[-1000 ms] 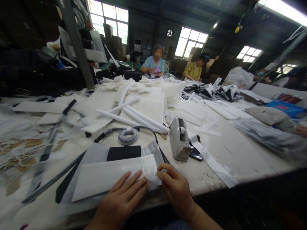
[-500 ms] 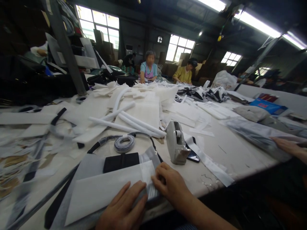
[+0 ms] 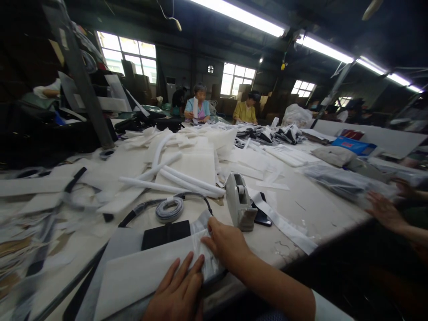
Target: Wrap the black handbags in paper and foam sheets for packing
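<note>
My left hand (image 3: 180, 287) lies with spread fingers on a long white foam sheet (image 3: 143, 269) at the table's front edge. Up and to the right, my right hand (image 3: 225, 240) is closed, thumb and forefinger pinched on the clear plastic film (image 3: 199, 225) at the sheet's right end. Behind the sheet shows a black flat piece (image 3: 166, 235). A coiled grey cable (image 3: 169, 209) lies beyond it. Just behind my right hand stands a grey tape dispenser (image 3: 239, 203).
A phone (image 3: 262, 214) and a white strip (image 3: 286, 225) lie right of the dispenser. White tubes (image 3: 190, 178) and foam sheets cover the middle. Another person's hands (image 3: 384, 211) are by a plastic-wrapped bundle (image 3: 347, 180) at right. A metal post (image 3: 83, 84) rises at left.
My right hand has moved up along the film at the sheet's end. My left hand stays on the sheet. The camera view has shifted. The person's hand at right has moved.
</note>
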Demonstrator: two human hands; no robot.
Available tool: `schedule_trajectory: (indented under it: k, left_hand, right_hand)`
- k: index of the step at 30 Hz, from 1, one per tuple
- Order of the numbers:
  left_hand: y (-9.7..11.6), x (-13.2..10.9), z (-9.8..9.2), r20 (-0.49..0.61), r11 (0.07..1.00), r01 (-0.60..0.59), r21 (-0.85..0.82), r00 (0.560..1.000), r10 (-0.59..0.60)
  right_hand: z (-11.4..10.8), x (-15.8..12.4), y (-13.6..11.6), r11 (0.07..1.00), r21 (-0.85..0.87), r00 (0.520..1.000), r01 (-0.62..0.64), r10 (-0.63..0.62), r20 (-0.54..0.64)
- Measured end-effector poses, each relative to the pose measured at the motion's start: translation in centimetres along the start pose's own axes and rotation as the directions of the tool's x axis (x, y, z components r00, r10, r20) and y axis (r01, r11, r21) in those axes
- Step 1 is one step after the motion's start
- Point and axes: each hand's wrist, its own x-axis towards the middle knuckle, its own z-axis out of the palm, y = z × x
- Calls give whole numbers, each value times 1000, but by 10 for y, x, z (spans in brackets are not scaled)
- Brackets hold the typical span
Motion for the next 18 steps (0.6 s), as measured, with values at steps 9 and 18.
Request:
schedule_trajectory:
  k: [9,18]
  left_hand:
    - [4,5,1,-12,999,30,42,1000,-29]
    - [-8,-1,16,-61,967,-127,221,988,144]
  right_hand:
    - [-25,-15,84,968,228,884,104,15,-467]
    - [-42,11,158,831,542,929,-124,289,-231]
